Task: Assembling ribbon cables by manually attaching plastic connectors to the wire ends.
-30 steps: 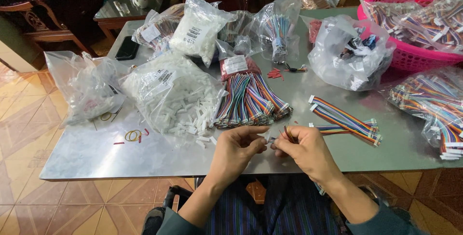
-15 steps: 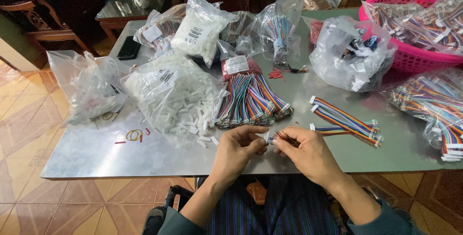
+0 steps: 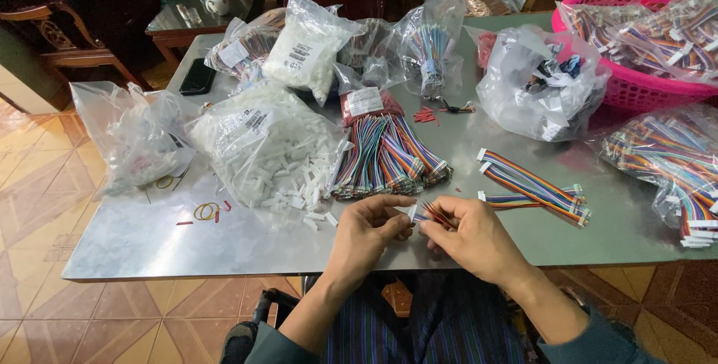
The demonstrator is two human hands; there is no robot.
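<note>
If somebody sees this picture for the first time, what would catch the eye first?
Probably the rainbow-coloured wire bundles piled mid-table, and the pink basket at the far right. Near the front edge, the left hand and right hand pinch a small wire piece.

pink basket, rainbow-striped wire bundle, white connectors

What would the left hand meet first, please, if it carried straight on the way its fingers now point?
The left hand points rightward, so it would most likely first meet the small white connector pinched at its fingertips, then the right hand almost touching it. Depth between them is hard to judge.
</note>
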